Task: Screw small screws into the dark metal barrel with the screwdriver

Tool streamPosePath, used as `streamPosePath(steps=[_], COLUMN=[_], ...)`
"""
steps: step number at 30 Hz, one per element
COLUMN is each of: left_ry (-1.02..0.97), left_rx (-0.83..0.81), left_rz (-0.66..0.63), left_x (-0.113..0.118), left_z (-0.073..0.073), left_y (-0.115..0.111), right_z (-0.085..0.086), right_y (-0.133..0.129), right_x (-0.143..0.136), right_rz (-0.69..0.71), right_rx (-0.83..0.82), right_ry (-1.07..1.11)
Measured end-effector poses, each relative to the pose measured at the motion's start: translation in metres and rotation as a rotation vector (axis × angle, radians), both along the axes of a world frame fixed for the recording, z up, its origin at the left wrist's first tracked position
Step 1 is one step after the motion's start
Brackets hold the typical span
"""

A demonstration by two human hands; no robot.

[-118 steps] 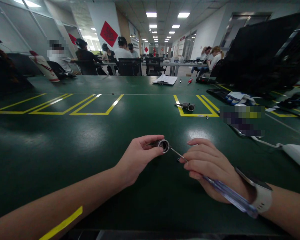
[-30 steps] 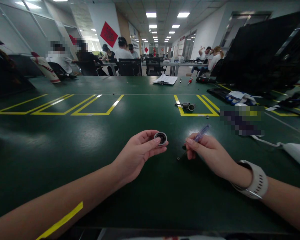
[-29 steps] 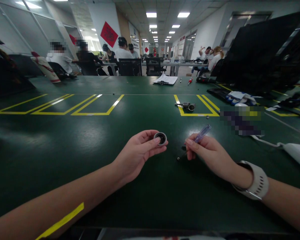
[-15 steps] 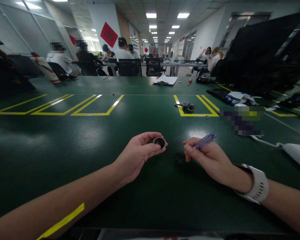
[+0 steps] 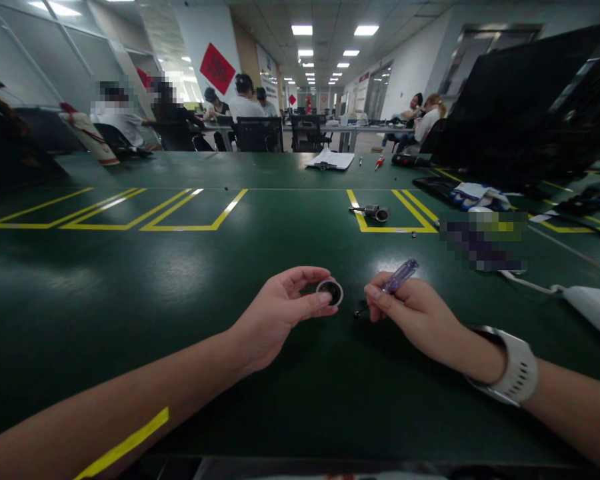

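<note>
Between the thumb and fingers of my left hand (image 5: 285, 307) is a round metal ring-shaped part (image 5: 333, 291), its dark hollow facing me and the thumb over its rim. To the right, my right hand (image 5: 410, 307) grips a screwdriver (image 5: 400, 277) with a clear purple handle. The handle points up and right, and the dark tip shows below the fingers, a short way from the ring-shaped part. Farther back, a metal part with a shaft and round end (image 5: 376, 213) lies across yellow tape. A tiny metal piece (image 5: 414, 234) lies near the tape's lower edge.
Yellow tape outlines mark the green table (image 5: 130, 287). A clipboard with paper (image 5: 331, 159) and a red tool (image 5: 380, 162) lie at the back. At right are gloves (image 5: 480, 197), a white cable and a dark monitor (image 5: 520, 107). Several people sit beyond.
My left hand has moved slightly right with the ring-shaped part, which is turned a little. The screwdriver's handle has swung left and more upright, and its tip shows more clearly.
</note>
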State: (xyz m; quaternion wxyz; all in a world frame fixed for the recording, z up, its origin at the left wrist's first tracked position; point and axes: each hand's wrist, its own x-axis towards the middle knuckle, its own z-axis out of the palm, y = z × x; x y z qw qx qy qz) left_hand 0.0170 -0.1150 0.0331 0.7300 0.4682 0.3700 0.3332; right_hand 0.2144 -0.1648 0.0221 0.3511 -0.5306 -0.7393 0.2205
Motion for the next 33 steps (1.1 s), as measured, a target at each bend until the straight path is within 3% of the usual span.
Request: streamPosePath(steps=[6, 11, 16, 27, 33], left_ry=[0.028, 0.053, 0.086, 0.144, 0.237], left_rx=[0.049, 0.078, 0.091, 0.228, 0.423], left_rz=[0.050, 0.049, 0.005, -0.036, -0.019], left_x=[0.000, -0.002, -0.002, 0.002, 0.002], left_z=[0.002, -0.001, -0.004, -0.001, -0.002], left_y=[0.001, 0.002, 0.000, -0.009, -0.009], right_z=[-0.005, -0.007, 0.003, 0.001, -0.001], right_y=[0.000, -0.008, -0.018, -0.015, -0.014], right_x=[-0.002, 0.001, -0.004, -0.012, -0.013], right_rz=[0.007, -0.033, 0.149, 0.254, 0.291], right_rx=[0.119, 0.348, 0.505, 0.460, 0.466], right_ry=[0.018, 0.086, 0.096, 0.029, 0.008])
